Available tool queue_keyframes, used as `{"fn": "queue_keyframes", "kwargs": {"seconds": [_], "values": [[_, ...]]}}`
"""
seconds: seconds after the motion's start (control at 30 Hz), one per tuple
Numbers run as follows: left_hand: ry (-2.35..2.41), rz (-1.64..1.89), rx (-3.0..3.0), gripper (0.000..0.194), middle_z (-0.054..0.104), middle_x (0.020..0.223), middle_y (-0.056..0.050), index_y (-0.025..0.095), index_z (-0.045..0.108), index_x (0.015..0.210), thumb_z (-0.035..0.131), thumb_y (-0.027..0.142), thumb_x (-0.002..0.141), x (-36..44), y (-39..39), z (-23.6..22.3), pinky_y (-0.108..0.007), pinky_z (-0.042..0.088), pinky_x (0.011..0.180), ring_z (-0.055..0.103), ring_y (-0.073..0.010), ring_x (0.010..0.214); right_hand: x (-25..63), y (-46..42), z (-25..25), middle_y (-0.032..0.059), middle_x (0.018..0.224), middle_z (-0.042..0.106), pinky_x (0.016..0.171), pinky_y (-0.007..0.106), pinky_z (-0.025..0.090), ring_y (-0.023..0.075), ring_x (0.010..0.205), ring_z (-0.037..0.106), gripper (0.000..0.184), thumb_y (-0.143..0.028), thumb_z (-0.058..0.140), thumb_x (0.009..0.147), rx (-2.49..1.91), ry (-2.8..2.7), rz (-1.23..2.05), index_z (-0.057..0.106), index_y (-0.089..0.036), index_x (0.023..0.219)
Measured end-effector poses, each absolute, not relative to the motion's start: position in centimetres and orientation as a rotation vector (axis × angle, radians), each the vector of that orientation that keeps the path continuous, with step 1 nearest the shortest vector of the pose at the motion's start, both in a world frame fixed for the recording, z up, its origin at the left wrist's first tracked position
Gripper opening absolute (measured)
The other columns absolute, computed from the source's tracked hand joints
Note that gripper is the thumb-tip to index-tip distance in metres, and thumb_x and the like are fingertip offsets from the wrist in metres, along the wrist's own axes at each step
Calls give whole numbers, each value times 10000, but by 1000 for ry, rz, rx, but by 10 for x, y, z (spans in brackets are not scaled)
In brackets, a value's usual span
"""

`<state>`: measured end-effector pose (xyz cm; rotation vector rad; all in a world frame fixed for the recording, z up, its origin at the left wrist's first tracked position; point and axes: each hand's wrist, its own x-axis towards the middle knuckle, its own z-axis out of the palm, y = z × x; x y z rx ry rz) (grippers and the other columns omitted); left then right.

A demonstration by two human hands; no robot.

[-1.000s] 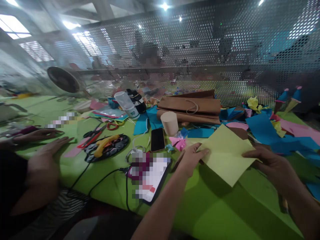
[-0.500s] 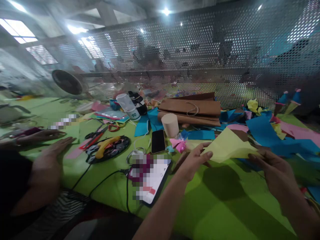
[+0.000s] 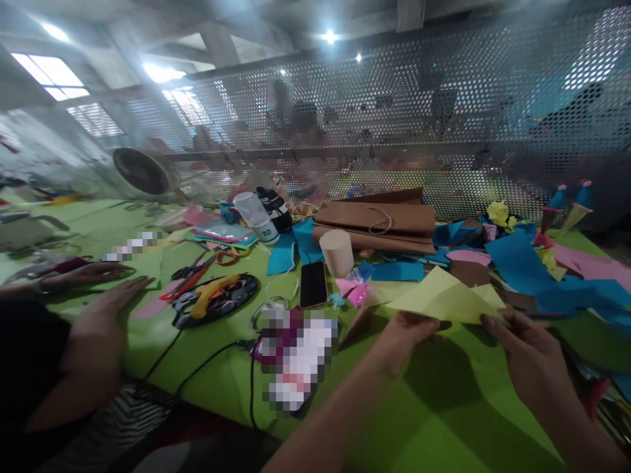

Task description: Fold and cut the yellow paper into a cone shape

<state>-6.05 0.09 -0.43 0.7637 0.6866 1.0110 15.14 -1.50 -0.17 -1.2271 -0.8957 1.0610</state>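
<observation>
Both my hands hold a sheet of yellow paper [image 3: 441, 294] above the green table, with its upper edge bent into peaks. My left hand [image 3: 407, 338] pinches the paper's lower edge, thumb near the middle. At the right end, my right hand [image 3: 527, 341] grips it between thumb and fingers. Past the paper lie blue paper pieces [image 3: 520, 263], a pink paper piece [image 3: 468, 257] and a brown one. A pink crinkled piece [image 3: 355, 292] sits left of my left hand, close to a pale cylinder [image 3: 336, 253].
On the left, a co-worker's hands [image 3: 111, 295] rest on the table. Between us are scissors [image 3: 190, 279], a black tray with a yellow handle-like piece [image 3: 214, 299], a dark phone [image 3: 313, 284], a lit phone [image 3: 300, 368] and cables. Brown paper [image 3: 374, 220] lies before a perforated screen [image 3: 384, 131].
My left hand has shifted right along the yellow paper's lower edge, closer to my right hand. The paper's peaks have changed shape, and the view has tilted slightly.
</observation>
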Motion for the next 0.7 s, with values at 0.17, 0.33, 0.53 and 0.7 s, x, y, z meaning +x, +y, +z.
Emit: {"fn": "queue_keyframes", "kwargs": {"seconds": [0.17, 0.33, 0.53, 0.7], "values": [[738, 1106, 661, 632, 781, 1118, -169, 110, 752, 1105, 948, 525, 670, -60, 1, -4, -414, 575, 926, 756, -277, 978, 145, -18, -5, 38, 978, 787, 810, 304, 556, 234, 936, 693, 360, -493, 911, 685, -1269, -989, 1221, 790, -267, 937], [894, 1129, 751, 619, 784, 989, -125, 108, 755, 1029, 900, 602, 686, -66, 5, -4, -358, 564, 870, 729, -222, 859, 144, -20, 4, 96, 1216, 756, 878, 398, 593, 315, 1103, 700, 565, -524, 899, 688, -1310, -1143, 1246, 703, -285, 1161], [935, 1042, 1084, 564, 771, 1033, -98, 138, 745, 1063, 772, 644, 814, -68, 5, -8, -343, 537, 859, 700, -236, 939, 147, -21, 13, 102, 1387, 673, 925, 405, 582, 322, 1237, 643, 700, -528, 858, 752, -1269, -1182, 1160, 580, -345, 1368], [831, 1004, 1149, 552, 775, 1114, -110, 153, 737, 1093, 786, 625, 810, -65, 1, -2, -391, 527, 967, 688, -288, 1075, 148, -19, 6, 42, 948, 746, 807, 397, 572, 271, 908, 693, 454, -545, 876, 725, -1277, -1066, 1236, 718, -277, 1056]]}}
